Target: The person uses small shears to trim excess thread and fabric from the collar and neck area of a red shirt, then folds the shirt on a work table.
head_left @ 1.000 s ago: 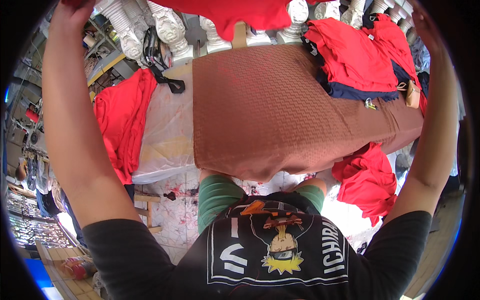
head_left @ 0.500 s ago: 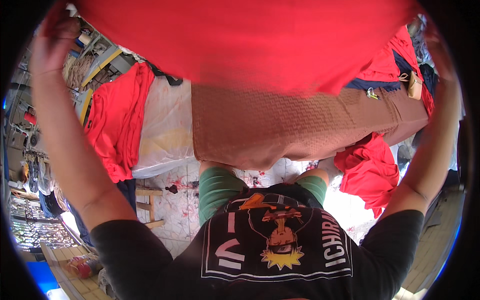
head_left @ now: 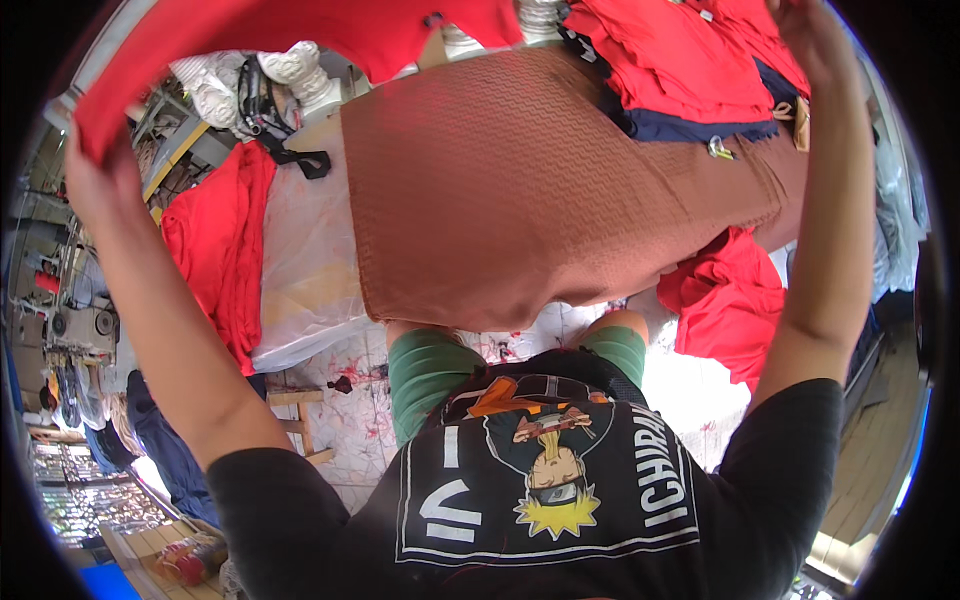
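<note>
Lifted high on the left, my left hand (head_left: 100, 175) is closed on the edge of a red cloth (head_left: 270, 25). The cloth stretches from that hand along the top of the view to about the middle, and its upper part is cut off. A small dark spot shows near its lower edge. My right hand (head_left: 818, 45) is raised at the top right, close to a pile of red garments (head_left: 680, 65). The picture's edge cuts off its fingers, so its grip is hidden. Below both arms lies a table with a brown textured cover (head_left: 520, 190).
Folded red garments (head_left: 225, 230) lie at the left by a plastic-covered surface (head_left: 305, 230) and a black strap (head_left: 300, 158). Another red garment (head_left: 730, 300) hangs at the table's near right. A sewing machine (head_left: 85, 325) stands far left, a wooden stool (head_left: 300, 410) below.
The red cloth has swung up and left, uncovering the table, the garment pile and white objects behind. My left hand has dropped slightly; my right arm has moved inward.
</note>
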A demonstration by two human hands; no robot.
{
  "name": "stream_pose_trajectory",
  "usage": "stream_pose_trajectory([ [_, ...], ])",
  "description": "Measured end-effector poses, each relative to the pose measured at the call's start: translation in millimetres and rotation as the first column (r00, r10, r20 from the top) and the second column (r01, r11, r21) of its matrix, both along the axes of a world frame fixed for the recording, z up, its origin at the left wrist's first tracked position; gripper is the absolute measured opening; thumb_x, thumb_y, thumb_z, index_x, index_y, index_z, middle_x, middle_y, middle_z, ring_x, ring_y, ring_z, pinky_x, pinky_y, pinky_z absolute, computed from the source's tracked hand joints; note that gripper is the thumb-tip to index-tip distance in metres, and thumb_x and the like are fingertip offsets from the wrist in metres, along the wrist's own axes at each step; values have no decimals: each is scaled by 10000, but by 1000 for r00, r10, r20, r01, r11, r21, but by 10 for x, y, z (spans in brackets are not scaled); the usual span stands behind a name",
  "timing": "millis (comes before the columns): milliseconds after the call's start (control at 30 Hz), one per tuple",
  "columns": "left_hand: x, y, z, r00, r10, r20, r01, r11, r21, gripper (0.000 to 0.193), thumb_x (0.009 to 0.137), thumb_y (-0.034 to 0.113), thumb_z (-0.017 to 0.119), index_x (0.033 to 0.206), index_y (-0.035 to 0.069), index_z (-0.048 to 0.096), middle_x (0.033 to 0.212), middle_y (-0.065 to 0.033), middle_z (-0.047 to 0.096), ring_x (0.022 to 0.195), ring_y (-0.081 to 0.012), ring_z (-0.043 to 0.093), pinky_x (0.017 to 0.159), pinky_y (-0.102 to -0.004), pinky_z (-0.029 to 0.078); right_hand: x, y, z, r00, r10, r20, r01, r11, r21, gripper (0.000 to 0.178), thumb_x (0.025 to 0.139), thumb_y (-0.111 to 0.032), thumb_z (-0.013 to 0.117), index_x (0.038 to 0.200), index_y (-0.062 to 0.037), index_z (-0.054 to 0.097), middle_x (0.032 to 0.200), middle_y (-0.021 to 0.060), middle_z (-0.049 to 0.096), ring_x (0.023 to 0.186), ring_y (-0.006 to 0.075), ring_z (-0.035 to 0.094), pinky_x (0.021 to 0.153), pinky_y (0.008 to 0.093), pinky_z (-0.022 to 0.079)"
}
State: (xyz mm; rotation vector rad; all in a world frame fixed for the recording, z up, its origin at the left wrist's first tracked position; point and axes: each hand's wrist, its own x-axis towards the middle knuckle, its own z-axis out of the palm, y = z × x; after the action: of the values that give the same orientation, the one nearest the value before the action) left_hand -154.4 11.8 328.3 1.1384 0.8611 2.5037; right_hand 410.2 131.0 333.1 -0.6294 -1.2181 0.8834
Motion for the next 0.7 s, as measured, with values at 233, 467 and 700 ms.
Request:
stream_pose_trajectory([
  [233, 198, -784, -2608, 984, 176, -25, -164, 842, -514, 429, 949, 238, 564, 1237, -77, 527, 1234, -139, 560, 1113, -214, 545, 985, -340, 424, 24, -785, -2434, 981, 44, 191, 46, 895, -444, 132, 916, -232, 628, 1005, -137, 650, 940, -62, 647, 788, 53, 608, 581, 217, 491],
  [467, 101, -1596, -3987, 766, 95, -636, -617, 387, -685, 434, 962, 308, 543, 1157, -79, 564, 1008, -190, 634, 907, -257, 578, 844, -369, 455, 213, -1126, -3737, 847, 372, 380, 4, 710, -704, 200, 907, -248, 645, 1012, -78, 663, 853, -53, 635, 754, 58, 558, 658, 237, 493],
  [700, 217, -1567, -3944, 637, 80, -767, -757, 255, -602, 489, 949, 321, 560, 1264, -41, 467, 953, -150, 575, 857, -253, 564, 722, -335, 465, 1282, -1217, -4402, 190, -364, 912, 967, 231, -109, 635, 730, -407, 743, 1227, -70, 538, 1308, 188, 481, 1224, 392, 441, 967, 490, 416],
])
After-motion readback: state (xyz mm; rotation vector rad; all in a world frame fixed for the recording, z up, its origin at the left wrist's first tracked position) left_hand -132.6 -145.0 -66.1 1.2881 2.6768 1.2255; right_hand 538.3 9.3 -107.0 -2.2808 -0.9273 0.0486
